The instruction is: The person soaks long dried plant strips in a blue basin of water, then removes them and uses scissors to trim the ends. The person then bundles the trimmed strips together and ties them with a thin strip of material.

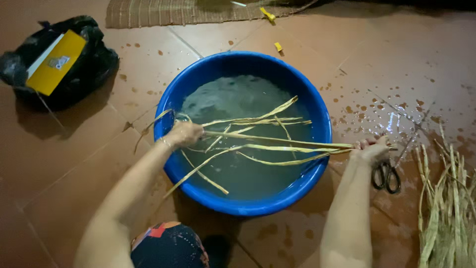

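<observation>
Both hands grip long pale-yellow straw strips (pixel 267 141) stretched across water-filled blue basin (pixel 243 134): left hand (pixel 184 134) fingers closed at one end, right hand (pixel 373 149) fingers clenched at other, beside scissors (pixel 387 176) on wet floor tiles (pixel 74 149).

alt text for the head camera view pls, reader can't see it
Two bare hands, left hand and right hand, stretch long pale plant strips across a blue basin of murky water on a wet tiled floor. Scissors and a pile of dry strips lie at right; a black bag sits at upper left.
</observation>
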